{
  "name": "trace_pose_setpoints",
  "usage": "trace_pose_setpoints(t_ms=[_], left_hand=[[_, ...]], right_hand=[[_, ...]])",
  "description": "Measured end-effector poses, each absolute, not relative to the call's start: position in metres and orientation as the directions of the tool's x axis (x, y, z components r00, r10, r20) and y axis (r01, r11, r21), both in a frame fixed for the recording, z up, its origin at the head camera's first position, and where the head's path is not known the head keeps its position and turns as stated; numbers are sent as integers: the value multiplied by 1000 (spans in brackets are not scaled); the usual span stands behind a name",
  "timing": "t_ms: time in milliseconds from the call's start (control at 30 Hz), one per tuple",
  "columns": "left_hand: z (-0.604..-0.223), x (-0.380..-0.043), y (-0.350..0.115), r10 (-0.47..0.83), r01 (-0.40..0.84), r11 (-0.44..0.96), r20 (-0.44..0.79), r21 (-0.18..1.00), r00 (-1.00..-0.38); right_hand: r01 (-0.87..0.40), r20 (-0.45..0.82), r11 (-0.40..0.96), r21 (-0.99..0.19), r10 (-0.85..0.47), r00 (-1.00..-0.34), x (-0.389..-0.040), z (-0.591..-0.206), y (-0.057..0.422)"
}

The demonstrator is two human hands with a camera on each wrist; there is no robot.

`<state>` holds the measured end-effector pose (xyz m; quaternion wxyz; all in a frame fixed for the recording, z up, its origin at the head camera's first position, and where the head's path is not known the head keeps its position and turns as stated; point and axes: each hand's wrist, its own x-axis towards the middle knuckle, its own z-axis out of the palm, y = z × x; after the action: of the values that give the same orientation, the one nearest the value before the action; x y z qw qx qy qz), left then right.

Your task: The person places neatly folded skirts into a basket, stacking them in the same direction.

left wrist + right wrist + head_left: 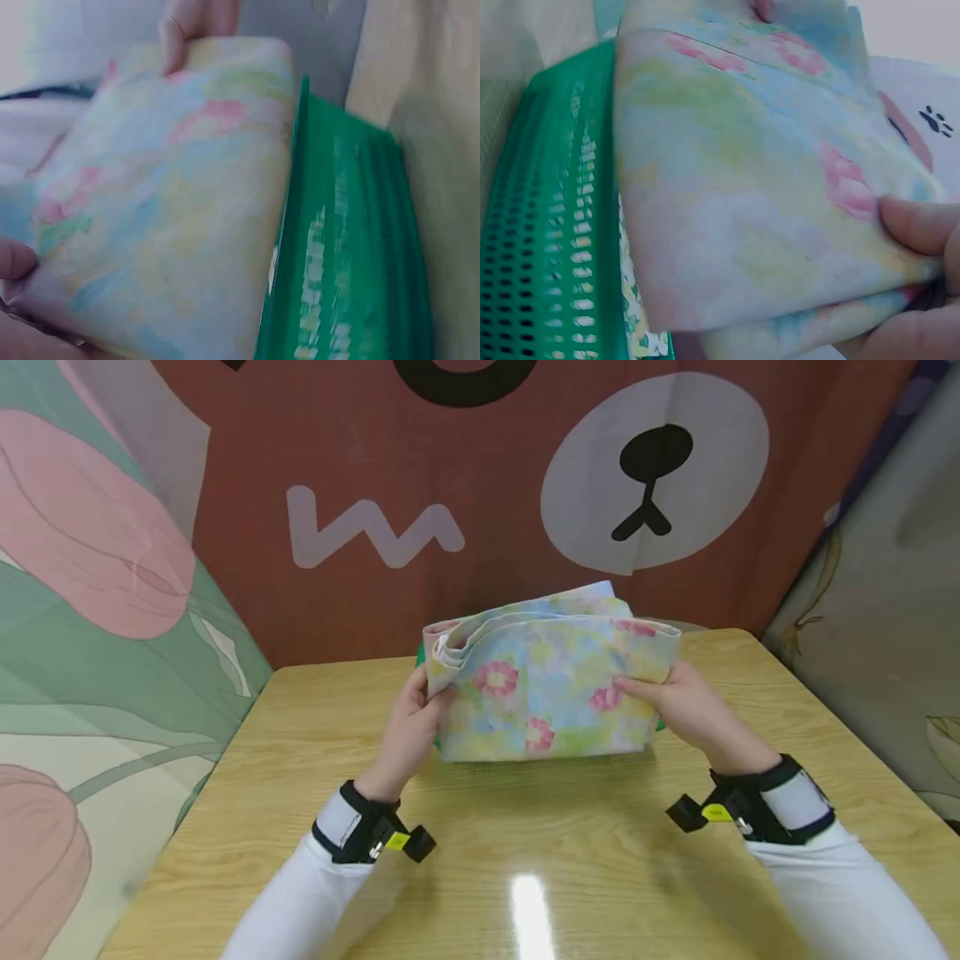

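Note:
A folded cloth [558, 693] in pale blue, yellow and green with pink flowers is held up between both hands. My left hand [408, 718] grips its left end, thumb on the near face. At the right end my right hand [686, 706] pinches the layers, with the thumb [919, 225] lying flat on the front. Several folds show along the top edge. Right behind and below the cloth is a green plastic basket [547, 202] with slotted walls, mostly hidden in the head view. A strip of patterned material [634, 300] shows just inside its rim.
The basket stands on a light wooden table [465, 852]. A brown hanging with a bear's face [360, 602] closes off the back, and floral fabric [97, 693] hangs at the left. Each wrist wears a black strap with a small camera [420, 843].

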<state>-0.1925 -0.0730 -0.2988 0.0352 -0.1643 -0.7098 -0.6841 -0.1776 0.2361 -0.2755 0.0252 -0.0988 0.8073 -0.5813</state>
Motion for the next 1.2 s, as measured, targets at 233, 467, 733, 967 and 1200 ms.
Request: trace_pose_setpoints(t_ms=[233, 467, 733, 967, 1200], left_hand=[[-299, -229, -73, 157, 380, 105, 362, 919, -919], [-321, -259, -69, 84, 333, 255, 322, 908, -943], [-344, -283, -60, 56, 245, 359, 241, 901, -969], [-349, -287, -55, 59, 67, 410, 47, 909, -997], [-347, -284, -56, 74, 67, 496, 35, 866, -997]], right_hand=[[-145, 126, 248, -958, -89, -988, -213, -275, 227], [29, -40, 232, -972, -42, -998, -242, -299, 221], [111, -133, 284, -952, -57, -990, -262, -321, 222], [115, -132, 504, -856, 1, -991, -271, -336, 228], [58, -47, 619, -783, 34, -998, -271, -342, 232]])
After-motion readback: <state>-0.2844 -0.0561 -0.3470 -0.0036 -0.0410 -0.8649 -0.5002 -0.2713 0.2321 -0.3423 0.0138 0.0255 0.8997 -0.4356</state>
